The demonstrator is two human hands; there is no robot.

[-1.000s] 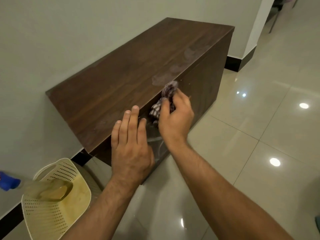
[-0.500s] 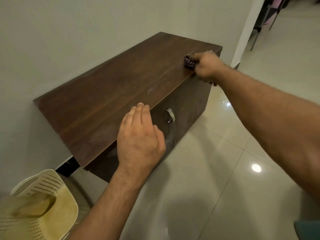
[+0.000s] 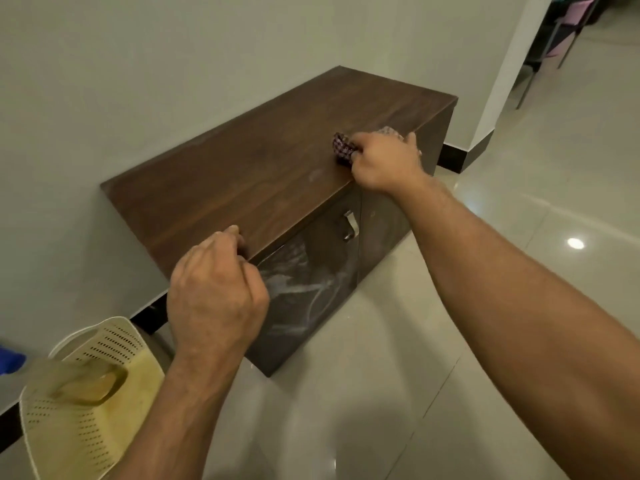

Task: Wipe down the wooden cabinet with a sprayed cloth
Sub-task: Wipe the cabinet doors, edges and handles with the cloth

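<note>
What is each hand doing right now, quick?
Left hand: closed, fingers curled over the front edge of the cabinet.
Right hand: closed, holding the checked cloth on the cabinet top.

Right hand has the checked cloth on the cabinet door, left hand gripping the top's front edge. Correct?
Not the door: head view shows the right hand holding the cloth on the cabinet top, near its front edge. The left hand is as stated.

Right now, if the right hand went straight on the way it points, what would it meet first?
Nothing on the cabinet top stands in its way; the right hand, gripping the cloth, would probably reach the wall behind first, though depth is hard to judge.
</note>
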